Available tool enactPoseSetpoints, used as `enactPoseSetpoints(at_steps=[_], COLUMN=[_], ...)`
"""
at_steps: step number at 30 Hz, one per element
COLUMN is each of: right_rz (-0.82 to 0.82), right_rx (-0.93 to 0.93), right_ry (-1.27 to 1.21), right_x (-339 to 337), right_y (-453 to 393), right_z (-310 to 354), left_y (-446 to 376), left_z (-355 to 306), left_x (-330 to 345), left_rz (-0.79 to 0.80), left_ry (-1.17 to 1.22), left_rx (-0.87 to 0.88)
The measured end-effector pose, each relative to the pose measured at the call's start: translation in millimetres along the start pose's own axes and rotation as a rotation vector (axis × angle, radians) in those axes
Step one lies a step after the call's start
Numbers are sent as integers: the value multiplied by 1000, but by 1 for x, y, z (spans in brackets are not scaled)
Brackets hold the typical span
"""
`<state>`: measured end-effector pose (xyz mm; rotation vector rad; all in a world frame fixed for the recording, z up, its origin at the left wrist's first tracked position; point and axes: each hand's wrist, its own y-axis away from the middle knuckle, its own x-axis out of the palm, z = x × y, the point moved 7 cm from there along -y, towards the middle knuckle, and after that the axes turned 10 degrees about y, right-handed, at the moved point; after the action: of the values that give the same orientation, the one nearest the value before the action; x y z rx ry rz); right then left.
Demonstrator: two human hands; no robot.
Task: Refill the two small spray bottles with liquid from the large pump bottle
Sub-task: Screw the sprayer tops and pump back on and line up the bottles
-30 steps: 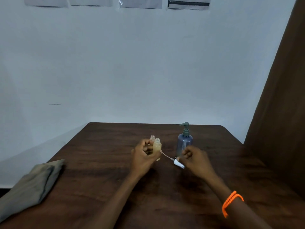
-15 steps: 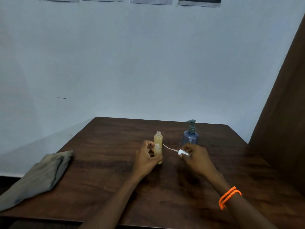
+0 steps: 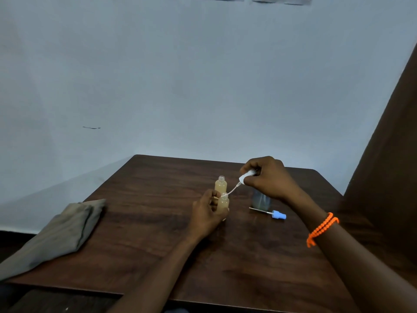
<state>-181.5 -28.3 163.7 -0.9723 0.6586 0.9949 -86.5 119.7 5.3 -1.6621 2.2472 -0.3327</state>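
The left hand point(image 3: 206, 213) curls around the near spray bottle point(image 3: 223, 204), holding it upright on the wooden table point(image 3: 158, 233). The right hand point(image 3: 268, 177), raised above it, pinches a white sprayer head point(image 3: 246, 176) (its thin tube slants down to the bottle's open mouth). A second uncapped bottle point(image 3: 221, 184) stands just behind. The pump bottle point(image 3: 261, 201) is mostly hidden behind the right wrist; a blue sprayer point(image 3: 276, 215) lies beside it.

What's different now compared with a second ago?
The right hand has lifted the white spray cap up and back, so its tube tip now meets the mouth of the near small bottle. The left hand still grips that bottle. The far small bottle and cloth stayed put.
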Motion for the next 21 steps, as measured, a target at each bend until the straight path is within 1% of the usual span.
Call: enactPoseSetpoints(at_steps=[10, 21], right_rz=[-42, 64], right_rx=[-46, -132], right_ry=[93, 220], right_x=[-6, 11], right_y=[-12, -24], right_z=[16, 34], left_y=[-2, -2], left_z=[3, 5], left_x=[1, 1], left_rz=[28, 29], left_ry=[-19, -20], left_rx=[-2, 2])
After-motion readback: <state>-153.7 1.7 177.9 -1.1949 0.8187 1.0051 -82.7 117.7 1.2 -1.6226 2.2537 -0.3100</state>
